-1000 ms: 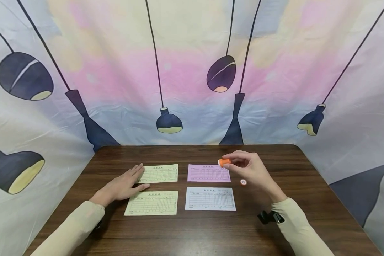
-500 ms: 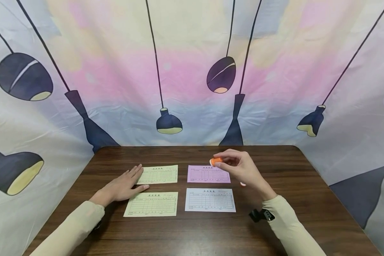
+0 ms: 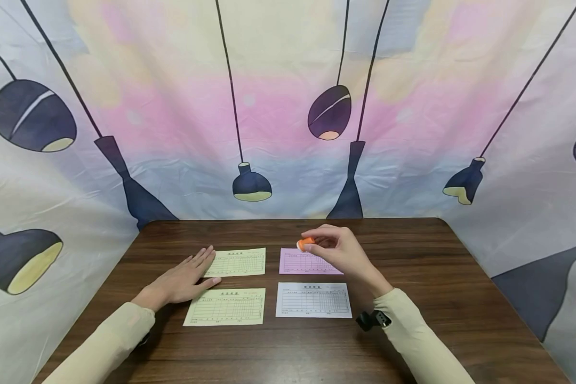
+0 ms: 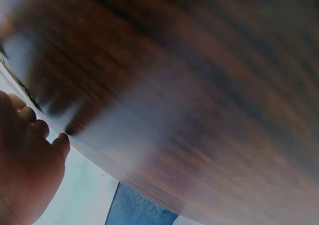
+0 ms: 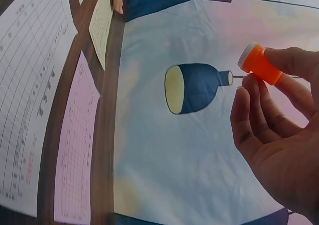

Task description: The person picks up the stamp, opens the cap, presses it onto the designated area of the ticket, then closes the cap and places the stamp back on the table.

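My right hand (image 3: 343, 253) pinches a small orange stamp (image 3: 305, 244) with a white end between thumb and fingers. It holds the stamp tilted above the pink form slip (image 3: 303, 263), and in the right wrist view the stamp (image 5: 261, 63) is clear of the paper. My left hand (image 3: 182, 280) lies flat with straight fingers, fingertips at the left edge of the upper yellow-green slip (image 3: 240, 262). Its thumb points toward the gap above the lower yellow-green slip (image 3: 225, 308). A white slip (image 3: 313, 300) lies in front of the pink one.
Four-cornered brown wooden table (image 3: 288, 352) carries the slips in two rows. Behind it hangs a cloth backdrop (image 3: 278, 106) printed with lamps. A black band (image 3: 373, 320) sits on the right wrist.
My right hand has moved left with the stamp, from the pink slip's right end toward its left. A small round orange-and-white piece on the table is now hidden behind it. The left hand stays put.
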`<state>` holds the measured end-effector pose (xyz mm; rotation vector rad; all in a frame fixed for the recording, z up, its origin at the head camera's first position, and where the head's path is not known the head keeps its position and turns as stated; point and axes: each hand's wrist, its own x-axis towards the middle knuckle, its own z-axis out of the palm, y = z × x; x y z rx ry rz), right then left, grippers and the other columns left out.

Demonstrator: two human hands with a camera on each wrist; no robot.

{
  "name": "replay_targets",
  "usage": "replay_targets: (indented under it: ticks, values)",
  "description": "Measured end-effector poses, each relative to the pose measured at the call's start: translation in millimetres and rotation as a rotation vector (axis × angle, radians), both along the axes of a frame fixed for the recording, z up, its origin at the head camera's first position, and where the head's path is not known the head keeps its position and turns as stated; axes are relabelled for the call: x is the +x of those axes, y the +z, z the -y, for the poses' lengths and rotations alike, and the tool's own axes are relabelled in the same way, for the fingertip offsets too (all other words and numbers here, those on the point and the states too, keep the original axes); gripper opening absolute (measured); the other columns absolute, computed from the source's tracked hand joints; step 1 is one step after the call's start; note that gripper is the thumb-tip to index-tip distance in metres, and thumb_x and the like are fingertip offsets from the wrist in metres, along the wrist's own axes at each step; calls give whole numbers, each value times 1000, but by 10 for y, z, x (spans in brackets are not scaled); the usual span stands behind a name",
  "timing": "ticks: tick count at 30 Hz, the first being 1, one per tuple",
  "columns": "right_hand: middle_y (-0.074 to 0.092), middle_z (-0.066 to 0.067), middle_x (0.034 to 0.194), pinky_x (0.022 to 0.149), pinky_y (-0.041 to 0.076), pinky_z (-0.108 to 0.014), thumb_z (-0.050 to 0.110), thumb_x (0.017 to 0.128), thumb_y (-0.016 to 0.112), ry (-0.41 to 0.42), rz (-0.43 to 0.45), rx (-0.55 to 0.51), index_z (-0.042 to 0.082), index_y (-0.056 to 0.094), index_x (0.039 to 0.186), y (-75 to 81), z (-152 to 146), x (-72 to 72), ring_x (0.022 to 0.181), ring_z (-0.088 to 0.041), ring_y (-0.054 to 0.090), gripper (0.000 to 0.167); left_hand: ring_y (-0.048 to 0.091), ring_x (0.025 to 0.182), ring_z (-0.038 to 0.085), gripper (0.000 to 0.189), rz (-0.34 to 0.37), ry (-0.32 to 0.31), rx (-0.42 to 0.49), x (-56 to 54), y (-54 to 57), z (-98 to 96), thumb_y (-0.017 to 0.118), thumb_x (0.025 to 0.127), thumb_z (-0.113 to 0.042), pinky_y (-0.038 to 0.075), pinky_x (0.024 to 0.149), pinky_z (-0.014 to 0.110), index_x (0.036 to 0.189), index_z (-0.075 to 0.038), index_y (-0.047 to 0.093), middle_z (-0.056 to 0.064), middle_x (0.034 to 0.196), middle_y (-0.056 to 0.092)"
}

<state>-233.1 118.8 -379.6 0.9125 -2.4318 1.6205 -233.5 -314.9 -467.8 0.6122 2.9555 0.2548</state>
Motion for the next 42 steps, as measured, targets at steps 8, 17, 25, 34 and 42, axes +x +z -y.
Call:
replay_targets:
  ticks: [8, 17, 25, 34, 42]
  values:
    - [76, -8, 112, 80, 63, -24, 12, 94, 80, 21, -28, 1, 12, 80, 121, -49, 229, -57, 93, -15, 73, 27, 23, 162, 41, 89, 11, -4, -19, -4, -11, -9, 39, 107, -68, 23, 130, 65, 168, -5, 22, 18, 177, 17]
    - [74, -10, 115, 84, 63, -22, 14, 94, 80, 4, 58, -72, 11, 79, 122, -73, 450, -131, 103, -18, 77, 28, 23, 162, 41, 88, 11, -3, -18, 3, -23, -15, 38, 107, -67, 22, 131, 65, 168, -4, 22, 18, 176, 18]
    - [73, -12, 114, 87, 64, -23, 13, 94, 80, -37, 90, -69, 9, 79, 124, -140, 606, -213, 105, -24, 77, 30, 23, 162, 40, 88, 11, -5, -22, 2, -29, -23, 37, 107, -68, 22, 131, 65, 168, -6, 22, 17, 176, 18]
    - [73, -10, 114, 89, 63, -23, 14, 95, 78, -25, 84, -56, 10, 79, 124, -209, 757, -319, 104, -21, 75, 29, 25, 162, 40, 88, 9, -4, -33, -8, -10, -17, 37, 107, -68, 23, 131, 64, 168, -6, 22, 17, 176, 19]
    - [74, -7, 114, 87, 63, -24, 15, 95, 79, -49, 76, -13, 12, 79, 125, -290, 870, -404, 102, -20, 74, 30, 24, 162, 40, 88, 6, -7, -34, -28, -19, -20, 36, 107, -68, 23, 130, 64, 168, -6, 22, 17, 176, 19]
